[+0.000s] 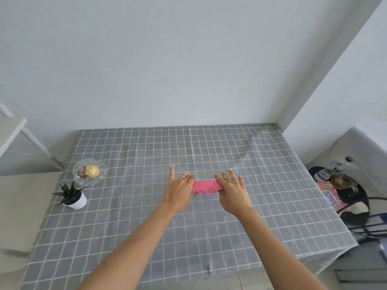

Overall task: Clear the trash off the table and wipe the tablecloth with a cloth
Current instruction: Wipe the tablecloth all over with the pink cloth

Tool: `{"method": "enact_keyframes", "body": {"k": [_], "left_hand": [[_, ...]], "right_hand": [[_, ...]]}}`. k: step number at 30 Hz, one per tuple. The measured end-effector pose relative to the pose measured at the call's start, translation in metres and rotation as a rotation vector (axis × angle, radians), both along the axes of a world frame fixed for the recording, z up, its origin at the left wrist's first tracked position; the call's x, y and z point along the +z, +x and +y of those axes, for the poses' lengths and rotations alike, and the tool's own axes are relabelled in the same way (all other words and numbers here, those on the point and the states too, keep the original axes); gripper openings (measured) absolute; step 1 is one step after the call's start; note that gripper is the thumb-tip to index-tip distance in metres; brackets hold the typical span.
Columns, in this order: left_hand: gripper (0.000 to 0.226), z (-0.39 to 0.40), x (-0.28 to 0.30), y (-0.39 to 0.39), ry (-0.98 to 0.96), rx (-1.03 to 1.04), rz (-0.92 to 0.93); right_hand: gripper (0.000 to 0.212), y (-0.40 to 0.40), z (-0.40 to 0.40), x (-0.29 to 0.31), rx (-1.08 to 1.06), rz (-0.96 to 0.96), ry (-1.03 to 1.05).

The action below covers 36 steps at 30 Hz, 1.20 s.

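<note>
A pink cloth (206,186) lies bunched into a narrow band near the middle of the grey checked tablecloth (146,216). My left hand (180,189) grips its left end, index finger pointing away. My right hand (233,190) holds its right end, fingers spread over it. The cloth is stretched between both hands, touching or just above the table. A black trash bin (356,214) at the table's right side holds wrappers and plastic.
A clear glass dish (80,178) with a yellow cupcake (92,171) sits at the left. A small green plant in a white pot (74,197) stands in front of it. A wall runs behind the table. A white shelf stands at far left.
</note>
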<state>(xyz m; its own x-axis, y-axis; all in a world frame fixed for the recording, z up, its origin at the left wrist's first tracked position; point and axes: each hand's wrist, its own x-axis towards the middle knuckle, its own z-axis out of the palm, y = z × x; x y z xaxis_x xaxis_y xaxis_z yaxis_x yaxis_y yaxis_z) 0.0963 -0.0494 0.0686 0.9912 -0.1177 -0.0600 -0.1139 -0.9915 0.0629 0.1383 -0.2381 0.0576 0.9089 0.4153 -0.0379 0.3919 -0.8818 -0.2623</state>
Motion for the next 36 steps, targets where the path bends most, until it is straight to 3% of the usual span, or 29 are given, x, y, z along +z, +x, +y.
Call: {"method": "enact_keyframes", "body": {"k": [15, 23, 26, 30, 33, 36], "left_hand": [[0.06, -0.236, -0.023, 0.044, -0.024, 0.174, -0.035], [0.052, -0.287, -0.035, 0.041, -0.132, 0.209, -0.298], [0.055, -0.302, -0.063, 0.008, -0.101, 0.168, -0.242], [0.063, -0.315, -0.101, -0.041, -0.02, 0.141, 0.016], [0.065, -0.32, -0.109, -0.057, -0.014, 0.173, 0.171], [0.064, -0.322, -0.105, -0.06, -0.063, 0.229, 0.196]], "right_hand": [[0.053, 0.067, -0.224, -0.005, 0.091, 0.051, -0.016], [0.06, 0.061, -0.274, -0.017, 0.029, -0.084, 0.155], [0.06, 0.025, -0.296, -0.052, 0.08, -0.057, 0.113], [0.072, -0.02, -0.319, -0.096, 0.149, 0.046, 0.025], [0.076, -0.031, -0.325, -0.106, 0.152, 0.128, 0.02], [0.074, -0.033, -0.324, -0.102, 0.162, 0.185, 0.044]]}}
